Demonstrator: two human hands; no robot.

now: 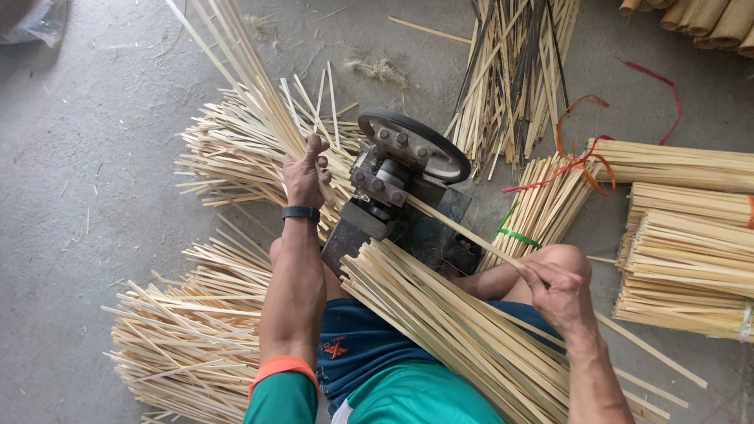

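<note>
Head view: nearest, a sheaf of pale bamboo strips [463, 330] lies slantwise across the person's lap, over blue shorts [357, 345], its far ends reaching the base of the machine. The right hand [559, 294] rests by the bent knee, fingers closed round a single long strip [463, 229] that runs from behind the wrist up and left into the machine. On the floor to the left of the left arm sits a loose heap of strips [184, 338], lying every which way. Further out, the left hand [305, 174], a dark band [301, 213] on its wrist, is curled tight about a bunch of long strips [243, 71] that fan upward past the top edge of the frame. Just beside that hand stands the small metal machine [397, 192], with bolted blocks and a dark-rimmed wheel [414, 144] on its far side. Beyond the left hand a second loose heap [228, 153] spreads out. On the right lie tied bundles [683, 259], one with a green band [514, 234], one with orange-red cord [581, 161]. Farthest, darker strips [514, 71] lie on the grey concrete floor [86, 157]
</note>
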